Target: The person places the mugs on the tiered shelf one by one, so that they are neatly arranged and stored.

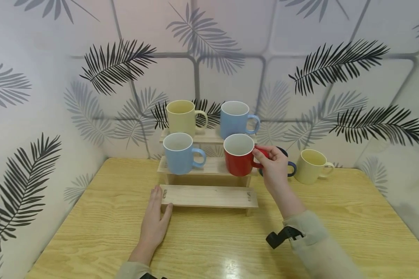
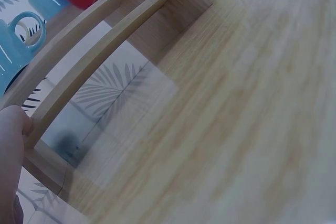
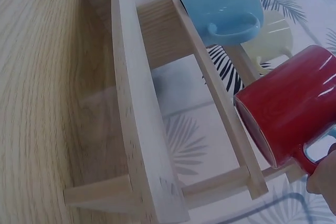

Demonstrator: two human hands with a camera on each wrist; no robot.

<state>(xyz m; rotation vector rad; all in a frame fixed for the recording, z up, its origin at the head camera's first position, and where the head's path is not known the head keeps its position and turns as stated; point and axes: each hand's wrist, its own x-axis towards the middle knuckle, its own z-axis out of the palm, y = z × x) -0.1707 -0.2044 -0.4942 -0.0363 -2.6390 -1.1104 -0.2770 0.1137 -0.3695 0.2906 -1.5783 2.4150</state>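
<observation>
My right hand (image 1: 275, 166) pinches the handle of a red mug (image 1: 238, 161) with a white inside. The mug is upright and overlaps the right part of the middle step of a wooden three-step rack (image 1: 209, 195); its underside shows in the right wrist view. My left hand (image 1: 154, 221) rests at the left end of the lowest step, fingers extended along its side and thumb at the front edge. A light blue mug (image 1: 179, 157) stands on the middle step's left side. On the top step are a yellow mug (image 1: 180, 118) and another blue mug (image 1: 233, 120).
Right of the rack, a yellow mug (image 1: 310, 167) stands on the wooden table (image 1: 209, 240). Beside it is a dark blue mug (image 1: 291, 169), mostly hidden behind my right hand. A leaf-patterned wall (image 1: 230, 35) closes off the back.
</observation>
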